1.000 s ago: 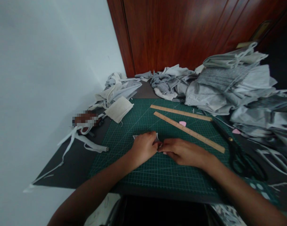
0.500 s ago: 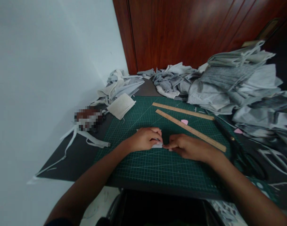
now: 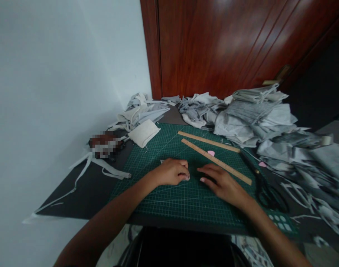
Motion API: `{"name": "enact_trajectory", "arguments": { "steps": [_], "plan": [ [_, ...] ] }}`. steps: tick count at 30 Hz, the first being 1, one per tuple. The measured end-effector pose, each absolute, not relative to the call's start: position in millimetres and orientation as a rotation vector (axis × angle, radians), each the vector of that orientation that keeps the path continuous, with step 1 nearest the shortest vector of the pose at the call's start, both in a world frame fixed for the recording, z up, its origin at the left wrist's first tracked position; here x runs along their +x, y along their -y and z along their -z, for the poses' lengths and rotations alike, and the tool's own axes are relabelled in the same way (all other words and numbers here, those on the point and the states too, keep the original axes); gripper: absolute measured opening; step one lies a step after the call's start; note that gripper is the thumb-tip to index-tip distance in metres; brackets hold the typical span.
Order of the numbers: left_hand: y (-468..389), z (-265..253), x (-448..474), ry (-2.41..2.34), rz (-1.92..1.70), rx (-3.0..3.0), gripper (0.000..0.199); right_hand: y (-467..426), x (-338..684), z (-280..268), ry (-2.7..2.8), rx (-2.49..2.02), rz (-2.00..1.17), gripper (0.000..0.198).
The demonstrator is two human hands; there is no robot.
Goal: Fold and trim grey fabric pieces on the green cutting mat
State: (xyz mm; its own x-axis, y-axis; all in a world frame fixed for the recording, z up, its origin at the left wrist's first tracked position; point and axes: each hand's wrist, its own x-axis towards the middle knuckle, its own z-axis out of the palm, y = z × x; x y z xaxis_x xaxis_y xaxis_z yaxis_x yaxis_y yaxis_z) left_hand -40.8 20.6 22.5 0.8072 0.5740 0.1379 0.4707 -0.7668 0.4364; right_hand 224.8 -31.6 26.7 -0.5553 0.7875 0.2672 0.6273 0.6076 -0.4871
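My left hand (image 3: pixel 173 171) rests on the green cutting mat (image 3: pixel 169 207), its fingers curled and closed on a small piece of pale fabric (image 3: pixel 187 178). Most of that piece is covered by the hand; only bits show at the fingertips and behind the knuckles. To its right, my right hand (image 3: pixel 219 182) is just over the mat with thumb and fingers apart, holding nothing. A gap separates the two hands. Beyond the right hand lie a wooden ruler (image 3: pixel 216 161) and a pink chalk piece (image 3: pixel 211 153).
A second ruler (image 3: pixel 208 141) lies farther back. Black scissors (image 3: pixel 260 181) are to the right, near another pink piece (image 3: pixel 262 164). Grey fabric (image 3: pixel 250 118) is heaped at the back right. A folded cream cloth (image 3: pixel 144 133) and fabric strips (image 3: pixel 110 168) lie left. A wooden door (image 3: pixel 214 48) stands behind.
My right hand has drawn back from the fabric at my left fingertips and its fingers have spread. The left hand keeps its hold. The whole view has shifted slightly.
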Motion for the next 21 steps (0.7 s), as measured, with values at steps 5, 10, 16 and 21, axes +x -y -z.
{"name": "enact_trajectory", "arguments": {
  "steps": [5, 10, 16, 21],
  "plan": [
    [-23, -22, -41, -0.761, -0.403, 2.547, 0.006, 83, 298, 1, 1.959, -1.826, 0.432, 0.035],
    [-22, -25, -40, -0.746, -0.384, 2.556, 0.009, 123, 355, 24, 2.026, -2.108, 0.607, 0.042],
    [-21, -23, -38, -0.771, -0.399, 2.513, 0.014, 140, 354, 14, 1.982, -2.245, 0.487, 0.035],
    [-19, -19, -37, -0.741, -0.417, 2.623, 0.015, 147, 350, 1, 1.953, -2.255, 0.227, 0.041]
  ]
}}
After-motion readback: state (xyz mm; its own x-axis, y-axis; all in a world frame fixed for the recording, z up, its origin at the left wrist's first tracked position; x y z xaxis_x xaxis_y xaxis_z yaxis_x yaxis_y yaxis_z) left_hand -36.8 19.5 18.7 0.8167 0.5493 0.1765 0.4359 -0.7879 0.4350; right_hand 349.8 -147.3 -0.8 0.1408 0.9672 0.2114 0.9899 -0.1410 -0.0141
